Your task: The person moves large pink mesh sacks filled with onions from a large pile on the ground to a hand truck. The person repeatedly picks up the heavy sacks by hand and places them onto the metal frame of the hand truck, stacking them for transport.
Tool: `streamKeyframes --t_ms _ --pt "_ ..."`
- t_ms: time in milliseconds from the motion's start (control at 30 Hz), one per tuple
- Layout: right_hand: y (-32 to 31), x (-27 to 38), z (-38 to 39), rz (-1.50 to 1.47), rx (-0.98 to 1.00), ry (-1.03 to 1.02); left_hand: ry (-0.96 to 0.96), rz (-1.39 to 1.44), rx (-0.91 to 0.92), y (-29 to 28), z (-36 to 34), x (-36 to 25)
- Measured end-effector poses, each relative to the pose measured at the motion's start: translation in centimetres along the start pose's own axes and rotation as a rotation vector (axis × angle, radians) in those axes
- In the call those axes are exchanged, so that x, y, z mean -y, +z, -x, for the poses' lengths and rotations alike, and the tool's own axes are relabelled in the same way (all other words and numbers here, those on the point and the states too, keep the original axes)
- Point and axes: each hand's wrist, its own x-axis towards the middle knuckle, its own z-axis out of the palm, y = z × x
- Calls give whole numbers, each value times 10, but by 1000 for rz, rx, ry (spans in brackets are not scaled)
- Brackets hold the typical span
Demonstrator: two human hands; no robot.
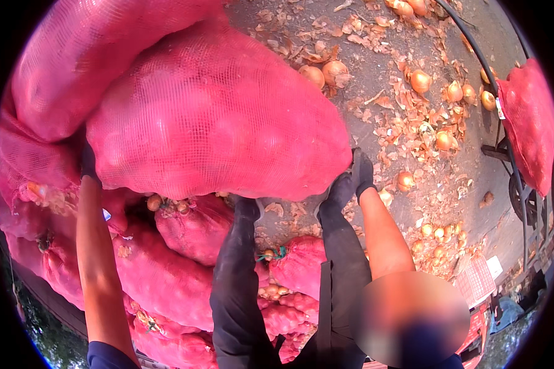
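Observation:
A big red mesh sack of onions (pixel 215 117) fills the middle of the view, held up off the ground. My left hand (pixel 88 163), in a dark glove, grips its left end from below. My right hand (pixel 362 172), also in a dark glove, holds its right end. A second red sack (pixel 86 55) presses against it at the upper left. My legs in dark trousers (pixel 240 289) stand under the sack.
A pile of several red onion sacks (pixel 166 277) lies at the lower left. Loose onions (pixel 420 80) and dry skins litter the grey ground to the right. A metal cart (pixel 517 190) at the right edge carries another red sack (pixel 529 123). A pink crate (pixel 474 280) sits at the lower right.

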Motion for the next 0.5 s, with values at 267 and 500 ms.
streamKeyframes --t_ms 267,500 --pt "44 -12 17 -1064 273 301 47 75 28 9 -1 9" --pt "43 1 4 -971 294 187 69 92 65 9 -9 17"
